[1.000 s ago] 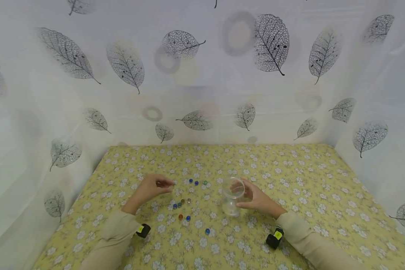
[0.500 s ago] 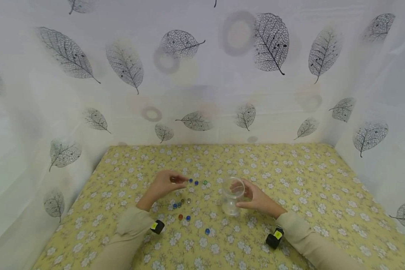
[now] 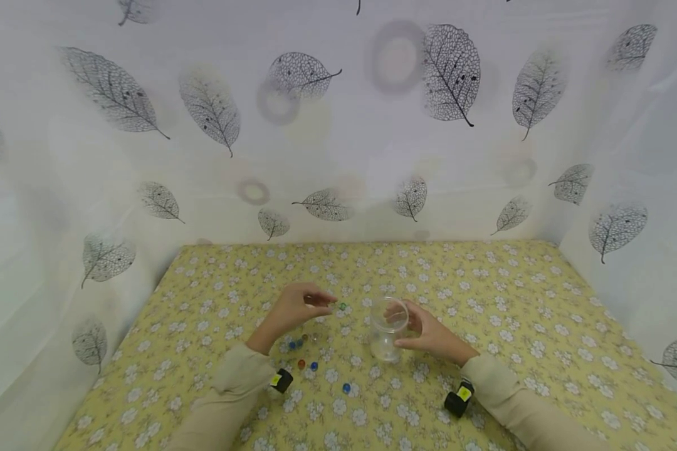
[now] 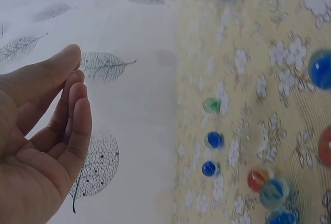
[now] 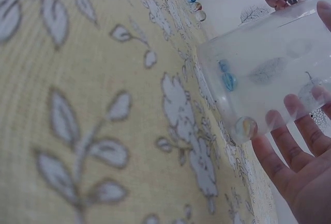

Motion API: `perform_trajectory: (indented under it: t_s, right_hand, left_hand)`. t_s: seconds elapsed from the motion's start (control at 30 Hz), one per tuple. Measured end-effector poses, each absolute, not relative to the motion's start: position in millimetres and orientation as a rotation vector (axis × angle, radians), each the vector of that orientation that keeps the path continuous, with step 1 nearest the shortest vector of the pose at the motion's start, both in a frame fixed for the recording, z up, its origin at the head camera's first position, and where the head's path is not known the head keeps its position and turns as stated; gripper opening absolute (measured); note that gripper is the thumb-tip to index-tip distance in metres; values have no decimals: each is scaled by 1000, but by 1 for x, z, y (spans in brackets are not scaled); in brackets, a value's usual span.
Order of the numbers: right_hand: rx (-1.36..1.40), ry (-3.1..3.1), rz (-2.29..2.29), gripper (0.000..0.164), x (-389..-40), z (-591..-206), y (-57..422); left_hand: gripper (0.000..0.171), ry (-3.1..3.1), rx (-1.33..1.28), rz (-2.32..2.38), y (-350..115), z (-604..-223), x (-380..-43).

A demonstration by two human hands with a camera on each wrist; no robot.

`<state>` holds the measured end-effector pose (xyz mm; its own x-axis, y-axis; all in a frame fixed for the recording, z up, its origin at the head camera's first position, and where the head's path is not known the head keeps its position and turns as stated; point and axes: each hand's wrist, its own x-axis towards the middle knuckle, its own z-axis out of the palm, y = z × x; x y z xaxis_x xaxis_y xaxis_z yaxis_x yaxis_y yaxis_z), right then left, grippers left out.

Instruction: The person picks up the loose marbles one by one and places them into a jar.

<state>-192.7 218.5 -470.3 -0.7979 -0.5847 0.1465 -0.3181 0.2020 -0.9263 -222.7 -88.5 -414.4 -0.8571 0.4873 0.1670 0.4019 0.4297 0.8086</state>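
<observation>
My left hand (image 3: 300, 308) pinches a small dark marble (image 5: 292, 0) between thumb and fingertips, above the cloth and left of a clear plastic jar (image 3: 386, 344). My right hand (image 3: 431, 335) holds the jar upright from its right side, fingers curled round the wall. In the right wrist view, a swirled marble (image 5: 246, 127) and blue ones (image 5: 229, 81) show at the jar's bottom; which lie inside I cannot tell. A green marble (image 3: 343, 307) lies just past my left fingertips. Two blue marbles (image 4: 213, 140) beside it are hidden behind that hand in the head view.
Several more marbles lie on the yellow flowered cloth (image 3: 485, 282): an orange one (image 3: 301, 364), a blue one (image 3: 314, 366), a lone blue one (image 3: 346, 388), and a group near my left wrist. A white leaf-print curtain (image 3: 338, 144) encloses the back and sides.
My left hand has moved to the right across the cloth toward the jar, now covering the two blue marbles in the head view. My right hand and the jar have stayed in place.
</observation>
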Motion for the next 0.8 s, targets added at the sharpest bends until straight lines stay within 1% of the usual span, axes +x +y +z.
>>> perform_trajectory:
  t_s: [0.47, 0.8]
  right_hand:
    - [-839, 2255, -1626, 52, -191, -472, 219]
    - [-854, 2264, -1612, 51, -193, -474, 219]
  left_hand:
    - [21, 2587, 812, 1421, -67, -412, -218]
    - [20, 2587, 921, 1444, -53, -409, -214]
